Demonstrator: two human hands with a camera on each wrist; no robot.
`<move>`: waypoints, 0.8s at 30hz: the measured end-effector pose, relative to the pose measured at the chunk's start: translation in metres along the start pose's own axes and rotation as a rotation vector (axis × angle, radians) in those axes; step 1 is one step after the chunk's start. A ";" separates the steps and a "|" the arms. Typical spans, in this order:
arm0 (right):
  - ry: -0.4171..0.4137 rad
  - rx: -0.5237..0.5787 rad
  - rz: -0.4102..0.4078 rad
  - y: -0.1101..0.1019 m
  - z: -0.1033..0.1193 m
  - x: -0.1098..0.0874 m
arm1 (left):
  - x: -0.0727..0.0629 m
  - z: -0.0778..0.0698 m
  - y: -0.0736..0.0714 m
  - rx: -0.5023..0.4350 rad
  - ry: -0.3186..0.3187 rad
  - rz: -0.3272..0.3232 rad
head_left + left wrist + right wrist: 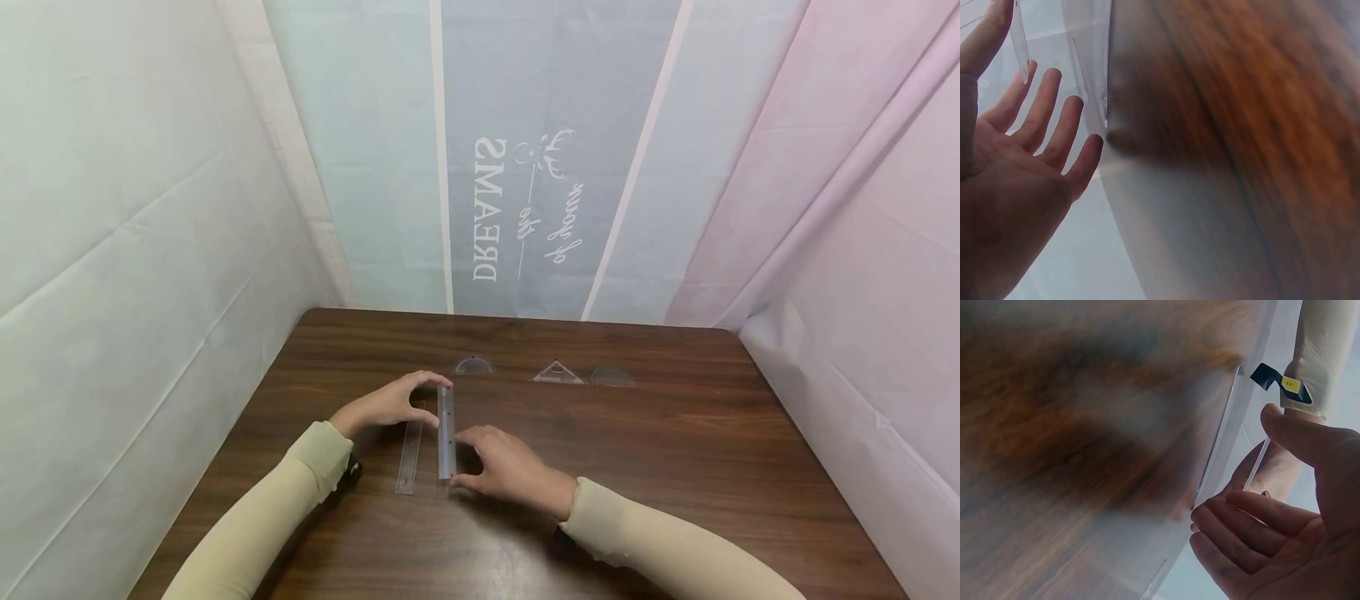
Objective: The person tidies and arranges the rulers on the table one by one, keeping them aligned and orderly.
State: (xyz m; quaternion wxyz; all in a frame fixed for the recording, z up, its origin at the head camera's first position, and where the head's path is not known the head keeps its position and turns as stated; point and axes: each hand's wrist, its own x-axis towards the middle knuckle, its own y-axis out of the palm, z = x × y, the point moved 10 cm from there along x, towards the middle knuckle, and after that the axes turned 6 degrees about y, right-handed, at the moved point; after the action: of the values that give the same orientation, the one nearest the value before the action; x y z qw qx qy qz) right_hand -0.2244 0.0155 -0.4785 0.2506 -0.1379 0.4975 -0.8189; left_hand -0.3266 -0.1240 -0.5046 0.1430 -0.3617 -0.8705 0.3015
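Clear plastic ruler (446, 437) held over a brown table (675, 500), second ruler (407, 468) partly hidden by the left hand (392, 404), rightmost protractor (612, 377) faint, left thumb and forefinger pinching the held ruler's far end, right hand (512, 464) pinching its near end

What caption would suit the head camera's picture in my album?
Left hand and right hand hold a clear ruler above a brown table, a triangle beyond.

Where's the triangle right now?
In the head view, the triangle lies right of centre on the far part of the table, between the left protractor and the right protractor, closer to the latter.
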 end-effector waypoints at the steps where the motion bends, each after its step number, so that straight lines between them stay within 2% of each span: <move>1: 0.001 0.001 0.000 0.000 0.001 0.000 | 0.000 0.001 0.000 0.003 0.000 0.005; 7: 0.010 0.008 0.005 0.003 0.005 0.000 | -0.003 0.006 0.002 0.036 -0.008 0.025; 14: -0.021 -0.034 -0.020 0.007 0.011 -0.001 | -0.006 0.008 0.004 0.075 -0.018 0.051; 24: -0.008 -0.065 -0.010 0.018 0.012 -0.001 | -0.006 0.004 0.008 0.126 0.032 0.083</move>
State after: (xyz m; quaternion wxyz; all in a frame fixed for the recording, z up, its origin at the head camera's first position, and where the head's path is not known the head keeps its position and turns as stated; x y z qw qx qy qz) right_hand -0.2128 0.0003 -0.4887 0.2442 -0.1517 0.5220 -0.8030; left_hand -0.3197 -0.1253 -0.5131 0.1665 -0.3925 -0.8318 0.3555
